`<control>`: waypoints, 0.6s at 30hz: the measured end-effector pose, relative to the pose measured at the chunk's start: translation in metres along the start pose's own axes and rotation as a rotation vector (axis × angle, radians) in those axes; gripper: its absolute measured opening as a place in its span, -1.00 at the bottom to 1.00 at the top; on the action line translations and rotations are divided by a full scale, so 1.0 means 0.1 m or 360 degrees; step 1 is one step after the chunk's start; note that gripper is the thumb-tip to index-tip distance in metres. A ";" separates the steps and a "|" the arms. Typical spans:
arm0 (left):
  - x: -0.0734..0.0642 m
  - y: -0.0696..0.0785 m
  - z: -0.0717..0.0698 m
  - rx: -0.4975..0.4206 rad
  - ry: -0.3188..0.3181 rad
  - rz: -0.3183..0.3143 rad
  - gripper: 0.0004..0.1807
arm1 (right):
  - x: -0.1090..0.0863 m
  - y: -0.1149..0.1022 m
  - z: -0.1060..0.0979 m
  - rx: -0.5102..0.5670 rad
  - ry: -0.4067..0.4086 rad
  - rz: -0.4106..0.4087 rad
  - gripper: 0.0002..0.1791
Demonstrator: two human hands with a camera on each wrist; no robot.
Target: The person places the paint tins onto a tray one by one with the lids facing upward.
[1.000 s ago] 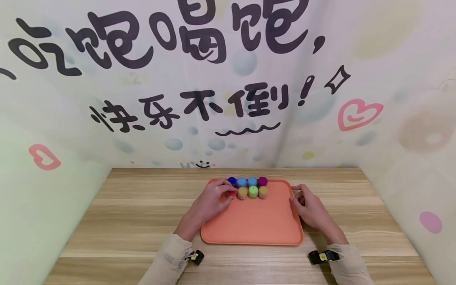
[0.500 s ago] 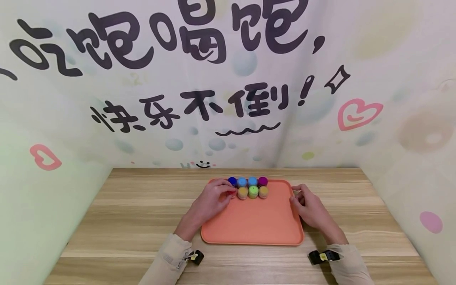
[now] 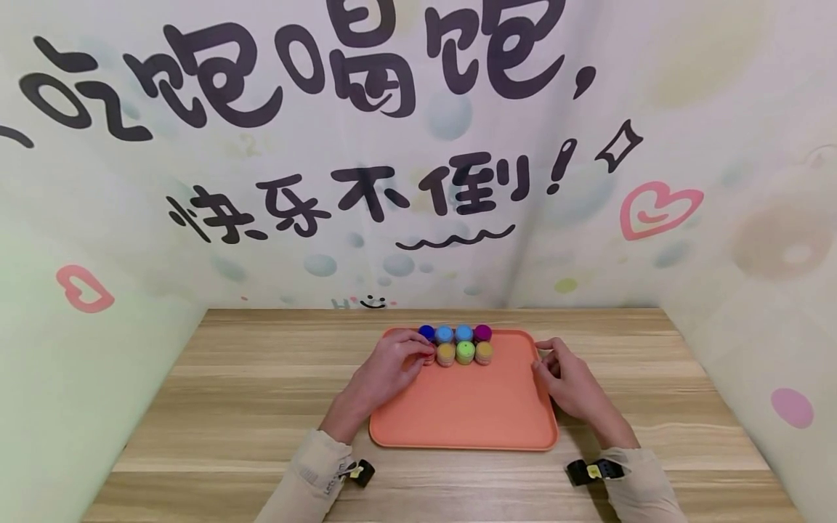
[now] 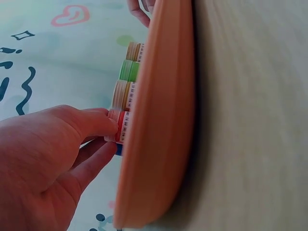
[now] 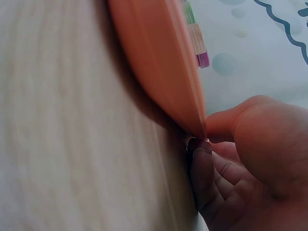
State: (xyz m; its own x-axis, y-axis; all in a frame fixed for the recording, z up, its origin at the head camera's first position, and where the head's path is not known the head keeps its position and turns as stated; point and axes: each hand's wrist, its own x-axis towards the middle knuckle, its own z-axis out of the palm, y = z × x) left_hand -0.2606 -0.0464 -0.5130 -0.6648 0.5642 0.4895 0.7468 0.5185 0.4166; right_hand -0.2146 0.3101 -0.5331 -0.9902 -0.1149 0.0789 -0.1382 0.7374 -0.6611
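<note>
On the orange tray (image 3: 464,414) stand small round paint pots in two rows near its far edge. With thumb and fingers, my left hand (image 3: 386,370) pinches the red pot (image 4: 124,126) at the left end of the front row; the fingers partly cover it. Beside it in that row are a tan pot (image 3: 446,354), a green pot (image 3: 465,353) and another tan pot (image 3: 484,354). My right hand (image 3: 570,381) holds the tray's right rim, thumb against the edge and fingers curled at its underside in the right wrist view.
Behind the front row stand a dark blue pot (image 3: 426,332), two light blue pots (image 3: 445,333) and a purple pot (image 3: 482,333). The tray lies on a wooden table (image 3: 248,407). A printed wall cloth (image 3: 294,269) hangs behind the table.
The left fingertips cover more of the red pot's lid than before. My right hand, the tray and the other pots have stayed in place.
</note>
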 end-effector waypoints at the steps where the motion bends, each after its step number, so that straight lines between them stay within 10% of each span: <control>1: 0.00 0.00 0.00 -0.0006 0.0000 0.0001 -0.78 | 0.00 0.00 0.00 0.0000 0.0000 -0.0002 -0.60; 18: 0.01 0.02 0.00 0.0003 -0.0001 -0.0006 -0.80 | 0.02 0.02 0.00 -0.0014 0.0002 0.0003 -0.60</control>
State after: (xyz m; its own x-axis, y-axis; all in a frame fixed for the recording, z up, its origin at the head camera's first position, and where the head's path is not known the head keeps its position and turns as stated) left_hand -0.2595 -0.0452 -0.5116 -0.6677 0.5626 0.4875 0.7442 0.5218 0.4171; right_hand -0.2167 0.3112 -0.5340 -0.9906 -0.1124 0.0785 -0.1363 0.7435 -0.6547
